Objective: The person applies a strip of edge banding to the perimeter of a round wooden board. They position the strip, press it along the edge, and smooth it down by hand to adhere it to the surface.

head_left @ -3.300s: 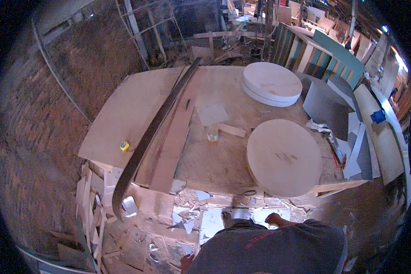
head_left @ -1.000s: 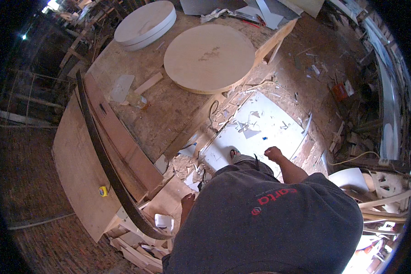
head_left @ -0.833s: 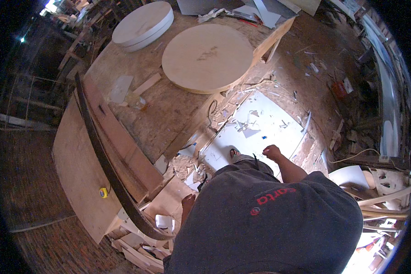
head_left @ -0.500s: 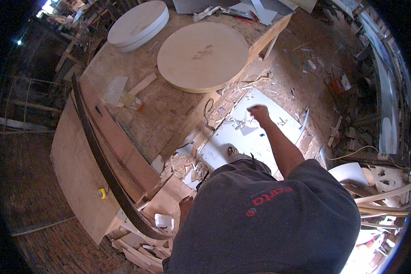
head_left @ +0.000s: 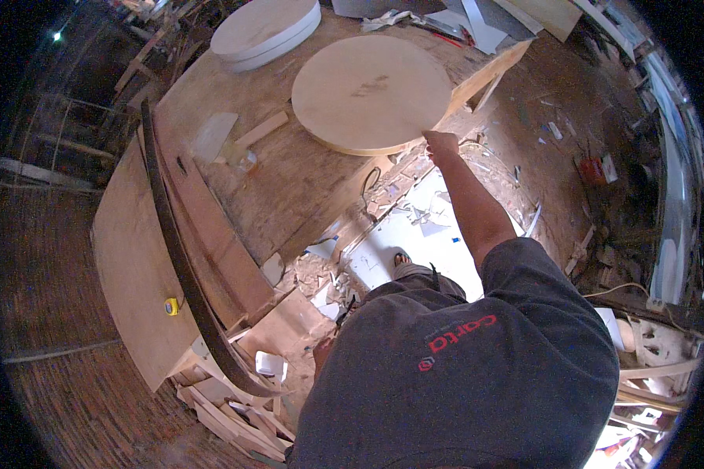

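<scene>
My right hand (head_left: 441, 147) reaches forward to the near right rim of a round pale wooden disc (head_left: 368, 90), which lies flat on the large worktable. Its fingers are drawn together, with the fingertips right at the disc's edge; whether they grip the rim or a small thing is hidden. Low beside my body, my left hand (head_left: 321, 353) shows only in part behind the dark shirt. Its fingers cannot be made out. Near it are plywood offcuts and a small white box-like piece (head_left: 271, 365).
A second, white-edged disc (head_left: 266, 35) stands at the worktable's (head_left: 266, 199) far left. A long curved dark strip (head_left: 181, 266) runs along the left, beside a yellow tape measure (head_left: 171, 306). Scraps litter the white board (head_left: 434, 234) by my foot. A red container (head_left: 594, 170) stands right.
My right hand has moved forward from above the white floor board to the disc's rim. The view has shifted a little; my left hand stays low by my side.
</scene>
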A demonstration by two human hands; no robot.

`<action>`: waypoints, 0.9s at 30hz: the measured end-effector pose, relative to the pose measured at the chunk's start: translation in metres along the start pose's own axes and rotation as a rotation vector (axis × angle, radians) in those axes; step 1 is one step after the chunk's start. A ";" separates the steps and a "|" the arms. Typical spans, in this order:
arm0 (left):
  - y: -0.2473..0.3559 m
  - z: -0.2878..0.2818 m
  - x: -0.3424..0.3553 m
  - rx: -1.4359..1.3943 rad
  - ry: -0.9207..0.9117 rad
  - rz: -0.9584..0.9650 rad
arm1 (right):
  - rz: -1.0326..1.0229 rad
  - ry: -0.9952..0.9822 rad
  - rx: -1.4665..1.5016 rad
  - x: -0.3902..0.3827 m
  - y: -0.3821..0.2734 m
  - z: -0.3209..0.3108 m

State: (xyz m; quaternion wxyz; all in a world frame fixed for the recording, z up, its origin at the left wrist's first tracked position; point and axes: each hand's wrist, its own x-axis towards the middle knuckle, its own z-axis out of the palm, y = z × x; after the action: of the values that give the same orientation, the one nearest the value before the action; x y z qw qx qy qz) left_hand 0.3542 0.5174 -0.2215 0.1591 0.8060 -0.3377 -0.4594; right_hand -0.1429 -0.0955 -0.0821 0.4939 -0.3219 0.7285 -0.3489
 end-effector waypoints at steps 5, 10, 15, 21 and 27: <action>-0.008 0.007 -0.014 -0.005 0.011 -0.016 | 0.063 0.045 -0.101 -0.010 -0.005 0.005; -0.006 0.007 -0.014 0.006 0.037 0.006 | -0.307 0.049 -0.736 0.002 0.007 0.004; 0.008 0.015 -0.005 0.055 0.031 0.089 | -0.002 0.245 -0.300 0.025 0.002 0.012; 0.025 0.004 -0.014 0.732 0.046 0.591 | -0.707 0.154 -1.477 -0.042 0.017 -0.001; -0.013 0.002 0.003 0.113 0.009 0.117 | 0.011 -0.030 0.127 -0.079 -0.008 0.027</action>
State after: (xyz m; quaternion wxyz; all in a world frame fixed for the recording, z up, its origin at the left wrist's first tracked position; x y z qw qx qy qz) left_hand 0.3586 0.5252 -0.2317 0.1412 0.7947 -0.4088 -0.4259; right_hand -0.0923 -0.0402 -0.0435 0.5262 -0.2909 0.6993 -0.3866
